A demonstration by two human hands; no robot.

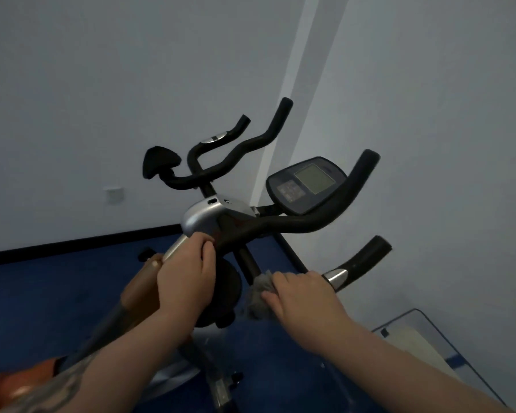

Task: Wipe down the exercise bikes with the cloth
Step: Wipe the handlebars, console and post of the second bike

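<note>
While bunched under the right hand, cloth (258, 293): grey, fluffy, pressed vs. the near bike's black post, just left of the knuckles.
Right hand (303, 296): fingers curled over the cloth & the lower handlebar (358, 262), gripping both; chrome sensor band shows just beyond the hand to the right.
Left hand (186, 277): fingers wrapped round the silver end of the bar just below the grey clamp cover (204, 217); thumb side up; holds no cloth.
Near bike (295, 225): black padded bars curve up & right from both hands; the far tips look blurred.
Console (307, 183): dark oval w/ grey screen, above & beyond the right hand, tilted.
2nd bike (218, 162): black bars & elbow pad, beyond the left hand, nearer the wall.
Floor (42, 293): blue, below both forearms.
Wall (102, 84): pale grey, black skirting; white socket plate (113, 195) well left of the left hand.
Clear box (423, 341): right of the right forearm, on the floor.
</note>
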